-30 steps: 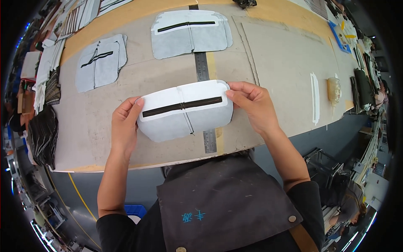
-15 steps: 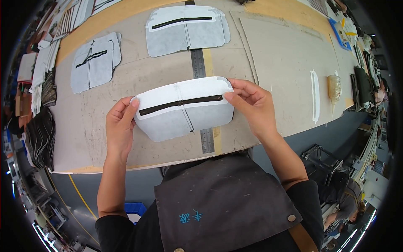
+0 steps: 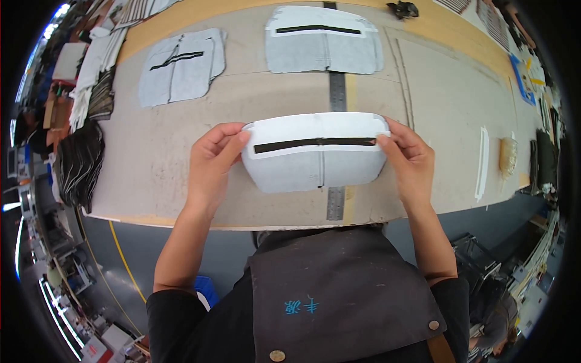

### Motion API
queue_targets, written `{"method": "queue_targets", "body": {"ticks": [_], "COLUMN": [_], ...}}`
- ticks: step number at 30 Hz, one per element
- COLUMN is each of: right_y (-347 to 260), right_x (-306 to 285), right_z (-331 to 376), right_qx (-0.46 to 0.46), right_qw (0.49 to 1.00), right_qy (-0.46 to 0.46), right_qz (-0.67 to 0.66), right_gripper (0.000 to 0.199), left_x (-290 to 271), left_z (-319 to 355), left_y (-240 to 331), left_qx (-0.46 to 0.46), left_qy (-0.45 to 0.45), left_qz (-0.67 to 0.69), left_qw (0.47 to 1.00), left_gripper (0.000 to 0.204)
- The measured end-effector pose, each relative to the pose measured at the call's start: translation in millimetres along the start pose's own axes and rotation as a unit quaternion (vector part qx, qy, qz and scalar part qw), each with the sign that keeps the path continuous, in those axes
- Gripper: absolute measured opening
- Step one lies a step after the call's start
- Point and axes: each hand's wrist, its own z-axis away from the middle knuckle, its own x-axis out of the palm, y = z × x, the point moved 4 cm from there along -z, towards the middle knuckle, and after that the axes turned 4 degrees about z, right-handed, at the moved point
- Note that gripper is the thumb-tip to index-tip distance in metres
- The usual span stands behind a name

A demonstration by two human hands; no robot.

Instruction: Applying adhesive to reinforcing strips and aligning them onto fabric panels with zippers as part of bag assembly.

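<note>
Between my two hands is a pale grey fabric panel (image 3: 284, 172) with rounded corners, a white strip along its upper part, a long black slot and a dark centre seam. My left hand (image 3: 216, 154) pinches its upper left corner, thumb on the face. At the upper right corner my right hand (image 3: 410, 157) grips it the same way. The panel is held over the table's near part, above a metal ruler (image 3: 336, 206). Farther off lies a stack of similar panels (image 3: 296, 54), and a second stack (image 3: 192, 78) sits to the left.
The work table (image 3: 163, 151) has a grey board surface. Dark fabric pieces (image 3: 78, 154) hang at its left edge. On the right are a white strip (image 3: 482, 163), a yellowish bottle (image 3: 508, 157) and a blue tray (image 3: 522, 78). A person (image 3: 499, 314) is at the lower right.
The view has shifted, so the table things appear farther right. The panel has turned from a slant to nearly level; both hands keep their grip on its corners.
</note>
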Motion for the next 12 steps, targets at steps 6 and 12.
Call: {"method": "queue_targets", "body": {"ticks": [6, 12], "right_y": [7, 14], "right_x": [-1, 1], "right_z": [-7, -15], "right_qx": [0.029, 0.079], "right_qw": [0.999, 0.997], "right_qy": [0.034, -0.017], "right_qz": [-0.003, 0.006], "right_gripper": [0.03, 0.033], "left_x": [0, 7], "left_z": [2, 3], "left_y": [4, 4], "left_qx": [-0.007, 0.007], "left_qy": [0.004, -0.058], "left_qz": [-0.009, -0.12], "left_qw": [1.0, 0.991], "left_gripper": [0.022, 0.031]}}
